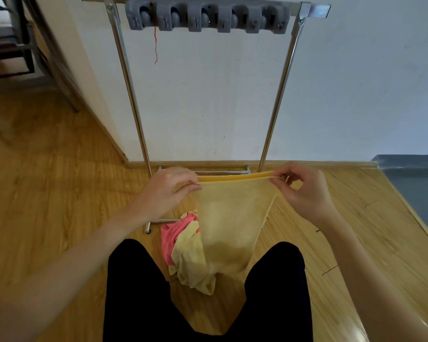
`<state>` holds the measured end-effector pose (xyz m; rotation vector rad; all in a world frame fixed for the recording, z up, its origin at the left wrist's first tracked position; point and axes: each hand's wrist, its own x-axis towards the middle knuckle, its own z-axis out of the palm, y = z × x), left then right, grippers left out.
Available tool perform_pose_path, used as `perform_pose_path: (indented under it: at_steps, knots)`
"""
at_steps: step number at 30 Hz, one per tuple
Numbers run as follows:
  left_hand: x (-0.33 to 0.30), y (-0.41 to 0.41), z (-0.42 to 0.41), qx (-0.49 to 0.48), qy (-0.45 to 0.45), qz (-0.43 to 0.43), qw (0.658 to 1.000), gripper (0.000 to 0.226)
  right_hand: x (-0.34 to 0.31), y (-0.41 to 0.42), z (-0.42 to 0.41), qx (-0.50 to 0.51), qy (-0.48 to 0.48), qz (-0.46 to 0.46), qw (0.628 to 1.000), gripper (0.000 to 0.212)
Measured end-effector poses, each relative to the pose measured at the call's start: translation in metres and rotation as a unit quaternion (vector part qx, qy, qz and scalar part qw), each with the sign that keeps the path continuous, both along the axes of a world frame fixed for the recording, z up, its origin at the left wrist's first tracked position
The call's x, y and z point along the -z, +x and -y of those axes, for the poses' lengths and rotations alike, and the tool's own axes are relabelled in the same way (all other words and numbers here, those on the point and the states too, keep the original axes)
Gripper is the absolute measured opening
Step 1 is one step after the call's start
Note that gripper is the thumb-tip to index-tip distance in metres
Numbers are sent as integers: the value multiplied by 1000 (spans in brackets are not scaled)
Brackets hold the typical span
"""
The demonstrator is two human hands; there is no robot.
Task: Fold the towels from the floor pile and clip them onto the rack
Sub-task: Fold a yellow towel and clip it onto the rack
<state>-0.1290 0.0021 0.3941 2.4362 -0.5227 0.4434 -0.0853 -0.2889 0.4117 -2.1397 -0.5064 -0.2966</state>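
A yellow towel [229, 218] hangs folded in front of me, its top edge stretched level between both hands. My left hand [169, 187] pinches the left top corner and my right hand [300, 188] pinches the right top corner. Below it on the wooden floor lies the pile: a pink towel [172, 236] and a pale yellow towel [190, 265], crumpled together between my legs. The metal rack [127, 80] stands against the white wall, with a grey row of clips [208, 17] along its top bar. No towel hangs in the clips.
A red thread [155, 45] dangles from the clip row. My black trouser legs [134, 292] frame the pile. A dark metal frame [22, 45] stands at the far left. A grey mat [415, 193] lies at the right by the wall's skirting.
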Motion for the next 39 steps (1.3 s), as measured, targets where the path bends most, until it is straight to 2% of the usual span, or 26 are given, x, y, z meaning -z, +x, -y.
perform_pose_path:
  at_steps: [3,5,7,9,12,16,21,24,26,28,30,32,33,36,39]
  knots:
    - [-16,0,0,5,-50,26,998,13,-2,2,-2,21,26,8,999,23]
    - [-22,-1,1,3,-77,19,997,13,-2,3,-6,39,55,12,998,17]
    - [-26,-2,4,4,-94,4,996,12,1,4,-10,57,89,17,994,21]
    - [-28,-4,6,7,-98,-29,995,17,7,6,-15,65,106,14,992,24]
    - [-31,-9,9,57,-94,-140,984,36,14,6,-24,60,133,-8,989,28]
    - [-34,-14,9,132,0,-227,965,49,15,4,-39,45,149,-17,988,33]
    - [-39,-18,11,171,161,-297,926,29,16,6,-52,-2,137,-46,990,35]
    - [-41,-19,13,200,228,-305,903,39,17,8,-58,-23,119,-53,991,34]
    - [-40,-16,13,210,266,-284,897,43,19,10,-61,-29,104,-53,993,33]
    - [-35,-13,17,215,285,-226,906,37,21,11,-62,-32,83,-45,995,30]
    - [-31,-11,19,245,276,-96,924,28,22,12,-63,-27,63,-30,997,29]
    - [-30,-12,20,265,286,8,921,14,22,13,-62,-24,52,-22,998,28]
    - [-31,-12,22,263,297,35,917,14,23,14,-62,-24,49,-22,998,27]
    - [-34,-13,30,259,335,75,903,17,23,15,-61,-24,48,-20,998,24]
    - [-40,-12,38,313,344,92,880,12,23,15,-61,-17,51,-21,998,19]
